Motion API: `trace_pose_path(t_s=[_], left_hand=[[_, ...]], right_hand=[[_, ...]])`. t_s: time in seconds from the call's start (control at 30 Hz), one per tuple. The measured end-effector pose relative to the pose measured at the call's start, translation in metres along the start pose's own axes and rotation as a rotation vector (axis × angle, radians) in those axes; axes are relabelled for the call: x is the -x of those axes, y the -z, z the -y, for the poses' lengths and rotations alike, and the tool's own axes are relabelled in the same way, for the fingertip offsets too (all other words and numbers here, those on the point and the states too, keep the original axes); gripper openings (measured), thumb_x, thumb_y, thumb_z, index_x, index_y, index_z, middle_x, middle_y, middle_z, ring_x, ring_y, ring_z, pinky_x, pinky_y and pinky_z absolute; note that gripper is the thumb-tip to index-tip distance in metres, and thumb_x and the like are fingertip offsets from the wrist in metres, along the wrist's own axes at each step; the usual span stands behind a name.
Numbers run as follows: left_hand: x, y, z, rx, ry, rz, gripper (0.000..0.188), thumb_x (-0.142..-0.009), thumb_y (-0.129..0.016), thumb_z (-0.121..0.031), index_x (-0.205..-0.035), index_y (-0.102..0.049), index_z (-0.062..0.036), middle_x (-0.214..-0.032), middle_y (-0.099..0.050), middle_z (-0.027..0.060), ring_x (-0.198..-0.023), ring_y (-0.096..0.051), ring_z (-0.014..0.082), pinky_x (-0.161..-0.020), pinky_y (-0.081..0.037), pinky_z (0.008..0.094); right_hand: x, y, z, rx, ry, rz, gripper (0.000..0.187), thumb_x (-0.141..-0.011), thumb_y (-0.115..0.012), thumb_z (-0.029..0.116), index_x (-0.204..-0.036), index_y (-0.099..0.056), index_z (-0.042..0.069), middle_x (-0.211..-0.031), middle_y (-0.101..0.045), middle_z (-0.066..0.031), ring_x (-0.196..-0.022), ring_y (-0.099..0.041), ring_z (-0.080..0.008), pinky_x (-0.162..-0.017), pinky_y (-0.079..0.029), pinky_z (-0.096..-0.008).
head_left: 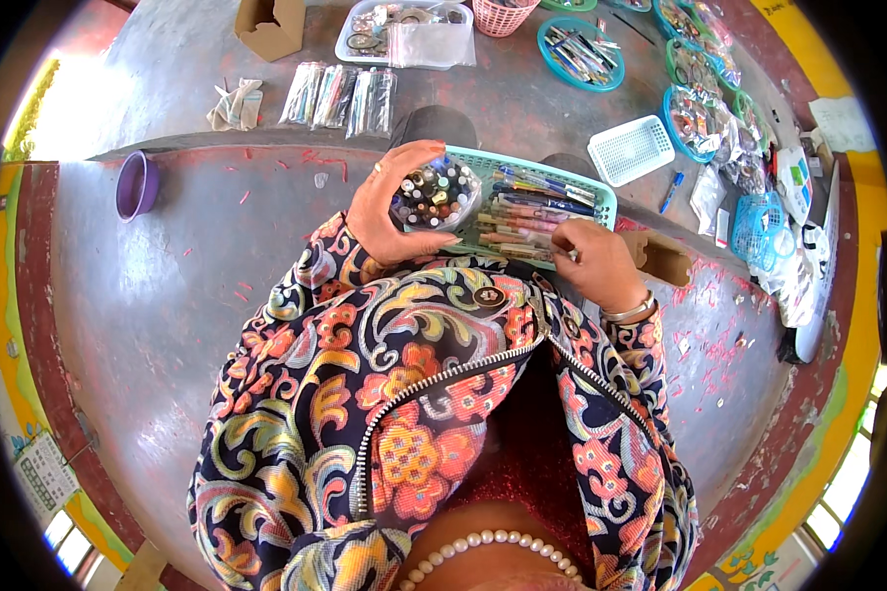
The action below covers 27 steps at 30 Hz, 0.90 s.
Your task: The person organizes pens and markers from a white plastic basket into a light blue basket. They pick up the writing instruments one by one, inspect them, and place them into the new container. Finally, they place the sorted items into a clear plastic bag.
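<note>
A light green plastic basket [609, 209] sits in front of me with pens in it. At its left end my left hand [389, 207] is wrapped round a clear bag of pens [436, 195], whose dark, white and brown ends point up at me. To the right of that bag, loose pens [537, 210] lie side by side across the basket, blue ones at the far side and pinkish-brown ones nearer. My right hand [601, 261] is over the basket's near right corner with curled fingers at the ends of the nearer pens. What its fingertips hold is hidden.
Filled pen bags [340, 98], a crumpled cloth [235, 105] and a white tray [350, 39] lie ahead on the raised ledge. A white basket [631, 150], a blue pen [672, 192] and a cardboard box [657, 258] are at right. A purple tub [138, 185] stands left.
</note>
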<state>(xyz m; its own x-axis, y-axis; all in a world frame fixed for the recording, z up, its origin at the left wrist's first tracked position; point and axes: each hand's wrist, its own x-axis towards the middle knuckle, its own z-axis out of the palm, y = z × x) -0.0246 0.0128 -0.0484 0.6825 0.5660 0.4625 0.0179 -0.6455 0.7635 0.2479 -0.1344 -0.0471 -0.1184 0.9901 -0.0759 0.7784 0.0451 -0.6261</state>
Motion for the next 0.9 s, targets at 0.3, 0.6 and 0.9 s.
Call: trace_pose_path(t_s=[0.3, 0.6, 0.9], left_hand=[[-0.006, -0.001, -0.010, -0.178, -0.157, -0.019, 0.066, -0.061, -0.084, -0.012, -0.118, -0.052, -0.0038, -0.126, -0.052, 0.0176, -0.115, -0.054, 0.0366, -0.093, -0.047, 0.0423], [-0.010, -0.005, -0.015, -0.210, -0.187, 0.005, 0.028, -0.065, -0.081, -0.006, -0.082, -0.059, -0.0042, -0.124, -0.052, 0.0168, -0.114, -0.053, 0.0405, -0.088, -0.049, 0.0439], [-0.010, -0.004, -0.016, -0.244, -0.250, 0.035, 0.024, -0.068, -0.078, -0.006, -0.089, -0.067, -0.0091, -0.127, -0.051, 0.0144, -0.116, -0.053, 0.0383, -0.093, -0.044, 0.0471]], right_hand=[[-0.003, 0.007, 0.004, -1.020, -0.211, -0.194, 0.040, -0.082, -0.061, -0.002, -0.119, -0.049, 0.002, -0.092, -0.062, -0.0050, -0.082, -0.061, -0.0118, -0.070, -0.052, -0.0259], [-0.010, 0.009, 0.010, -1.177, -0.209, -0.358, 0.076, -0.081, -0.061, -0.005, -0.145, -0.023, 0.011, -0.093, -0.061, -0.0084, -0.081, -0.062, -0.0150, -0.066, -0.053, -0.0262], [-0.022, 0.019, 0.023, -1.196, -0.119, -0.450, 0.062, -0.086, -0.059, -0.005, -0.138, -0.028, 0.009, -0.095, -0.063, -0.0141, -0.084, -0.067, -0.0241, -0.068, -0.056, -0.0283]])
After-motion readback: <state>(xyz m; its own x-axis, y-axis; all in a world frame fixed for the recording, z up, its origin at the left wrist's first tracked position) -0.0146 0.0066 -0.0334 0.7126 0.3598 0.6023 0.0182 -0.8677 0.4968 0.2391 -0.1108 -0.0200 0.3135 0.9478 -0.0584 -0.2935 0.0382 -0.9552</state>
